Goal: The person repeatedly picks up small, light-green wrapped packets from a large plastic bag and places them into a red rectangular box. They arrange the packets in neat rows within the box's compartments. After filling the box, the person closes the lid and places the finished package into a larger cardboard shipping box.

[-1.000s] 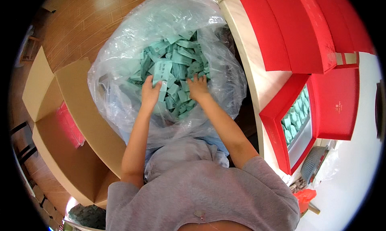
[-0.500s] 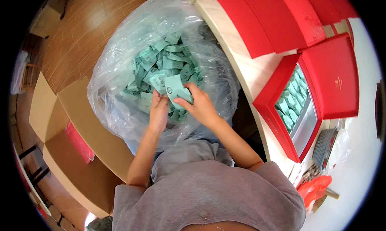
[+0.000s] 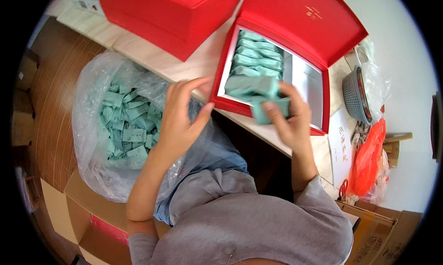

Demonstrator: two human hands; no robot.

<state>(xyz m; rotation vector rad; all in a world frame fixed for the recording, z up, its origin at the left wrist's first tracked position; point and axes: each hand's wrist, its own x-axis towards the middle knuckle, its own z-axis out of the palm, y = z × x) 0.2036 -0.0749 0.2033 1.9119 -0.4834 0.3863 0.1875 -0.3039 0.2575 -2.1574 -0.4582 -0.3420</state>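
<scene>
An open red box (image 3: 225, 55) with a pale lining stands on the counter, its lid tilted back. A row of small green packets (image 3: 258, 57) fills the left part of its inside; the right part shows bare white lining. Over the box's front edge, my right hand (image 3: 295, 119) grips a green packet (image 3: 260, 112), blurred by motion; whether it holds more than one I cannot tell. My left hand (image 3: 180, 115) has its fingers apart beside the box's front left corner, holding nothing. A big clear plastic bag (image 3: 87, 85) of loose green packets (image 3: 131, 126) stands to the left.
Another red box (image 3: 161, 20) is on the pale counter (image 3: 138, 53) at the back. A grey basket (image 3: 354, 95) and an orange-red plastic bag (image 3: 369, 159) lie to the right. Cardboard boxes (image 3: 74, 209) stand at lower left and lower right (image 3: 369, 237).
My view has turned right. Both hands have left the bag for the red box. The right hand has carried a packet there, and the left hand has opened.
</scene>
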